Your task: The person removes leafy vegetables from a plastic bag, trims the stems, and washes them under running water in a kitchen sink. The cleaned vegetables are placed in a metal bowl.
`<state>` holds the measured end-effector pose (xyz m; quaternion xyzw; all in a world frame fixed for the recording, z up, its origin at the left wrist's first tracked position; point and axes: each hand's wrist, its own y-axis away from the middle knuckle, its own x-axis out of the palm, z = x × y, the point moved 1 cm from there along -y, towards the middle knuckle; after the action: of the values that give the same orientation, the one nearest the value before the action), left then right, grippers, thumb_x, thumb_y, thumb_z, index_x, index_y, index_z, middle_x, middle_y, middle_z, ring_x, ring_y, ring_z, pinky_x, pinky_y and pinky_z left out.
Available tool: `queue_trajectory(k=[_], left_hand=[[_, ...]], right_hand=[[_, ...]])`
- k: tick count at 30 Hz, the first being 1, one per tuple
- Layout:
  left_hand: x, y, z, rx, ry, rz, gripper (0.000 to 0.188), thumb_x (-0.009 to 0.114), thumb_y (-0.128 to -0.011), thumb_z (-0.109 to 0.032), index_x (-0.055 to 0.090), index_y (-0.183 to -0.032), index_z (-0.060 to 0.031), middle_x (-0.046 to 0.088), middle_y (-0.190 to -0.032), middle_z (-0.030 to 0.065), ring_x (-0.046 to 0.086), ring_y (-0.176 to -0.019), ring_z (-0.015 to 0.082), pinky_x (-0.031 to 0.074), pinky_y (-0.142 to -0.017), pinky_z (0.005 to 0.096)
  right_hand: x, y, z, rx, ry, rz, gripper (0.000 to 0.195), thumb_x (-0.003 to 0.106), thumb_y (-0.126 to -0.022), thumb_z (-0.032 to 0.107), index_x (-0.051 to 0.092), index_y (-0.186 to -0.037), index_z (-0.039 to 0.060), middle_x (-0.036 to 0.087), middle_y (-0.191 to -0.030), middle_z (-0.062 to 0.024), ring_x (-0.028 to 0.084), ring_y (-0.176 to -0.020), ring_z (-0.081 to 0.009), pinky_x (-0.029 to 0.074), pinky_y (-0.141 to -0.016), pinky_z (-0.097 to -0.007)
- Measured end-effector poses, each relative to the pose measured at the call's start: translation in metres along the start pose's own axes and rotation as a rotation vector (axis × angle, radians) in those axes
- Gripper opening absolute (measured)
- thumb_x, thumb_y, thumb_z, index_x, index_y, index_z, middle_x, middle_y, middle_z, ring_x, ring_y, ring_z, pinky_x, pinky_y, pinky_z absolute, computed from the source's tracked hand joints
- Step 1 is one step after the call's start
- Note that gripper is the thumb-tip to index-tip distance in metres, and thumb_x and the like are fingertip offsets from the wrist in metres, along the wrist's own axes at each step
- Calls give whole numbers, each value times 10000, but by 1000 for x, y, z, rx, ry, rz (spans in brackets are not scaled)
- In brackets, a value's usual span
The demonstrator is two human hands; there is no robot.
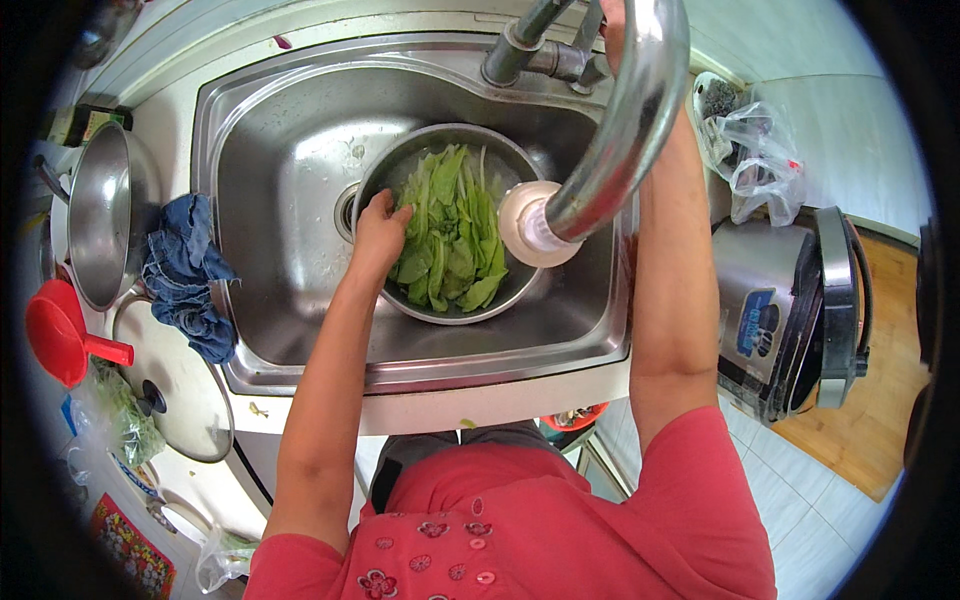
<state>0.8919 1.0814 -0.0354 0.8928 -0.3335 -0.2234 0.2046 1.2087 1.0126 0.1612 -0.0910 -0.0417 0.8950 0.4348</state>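
A round metal pan [480,316] sits in the stainless steel sink [289,225], with green leafy vegetables [448,232] in it. My left hand [381,229] grips its left rim, the fingertips and thumb reaching over the inside. Above the pan's right side hangs the pale spray head [536,225] of the curved metal faucet [637,112]; no stream of water shows beneath it. My right hand [613,34] is up by the faucet lever [587,34] at the back. The spout and the frame's edge partly hide that hand, so its grasp is unclear.
Left of the sink are a blue denim cloth [187,277], a metal wok [105,217], a red ladle [58,330], a glass lid [180,390] and bagged greens [124,412]. On the right stand a rice cooker [765,307] and a clear plastic bag [765,165].
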Motion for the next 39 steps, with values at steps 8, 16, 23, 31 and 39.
queue_trajectory(k=[8, 16, 23, 31, 39], left_hand=[[20, -36, 5, 127, -186, -54, 625, 671, -877, -206, 451, -1359, 126, 560, -1303, 323, 548, -1232, 414, 422, -1030, 413], [51, -57, 16, 161, -351, -102, 731, 679, -877, -383, 417, -1370, 87, 502, -1298, 339, 497, -1209, 487, 423, -1010, 483], [90, -65, 45, 48, 77, 12, 564, 666, -883, -382, 592, -1232, 55, 652, -1134, 291, 632, -1074, 405, 472, -940, 446], [46, -44, -3, 159, -601, 70, 323, 605, -909, -228, 671, -1042, 59, 635, -1116, 323, 615, -1053, 457, 485, -904, 493], [73, -86, 7, 24, -203, -98, 308, 652, -884, -246, 686, -993, 40, 703, -903, 219, 676, -869, 321, 501, -780, 396]], right_hand=[[2, 21, 4, -140, 171, -33, 280, 514, -983, 189, 613, -1108, -42, 675, -979, -139, 634, -865, -214, 498, -752, -326], [25, 188, -94, 359, 215, -135, 267, 559, -959, 168, 645, -1138, -10, 710, -973, -145, 686, -891, -231, 525, -794, -342], [80, 187, -148, 819, 23, 61, 420, 676, -938, 303, 608, -1264, 46, 672, -1107, -99, 617, -1004, -222, 466, -886, -363], [24, 219, -244, 712, 15, 239, 265, 623, -940, 163, 652, -1162, 21, 704, -1063, -161, 669, -952, -305, 499, -835, -384], [94, 174, -202, 625, 526, 333, 361, 641, -897, 175, 617, -1211, -1, 696, -1067, -191, 648, -897, -299, 476, -836, -425]])
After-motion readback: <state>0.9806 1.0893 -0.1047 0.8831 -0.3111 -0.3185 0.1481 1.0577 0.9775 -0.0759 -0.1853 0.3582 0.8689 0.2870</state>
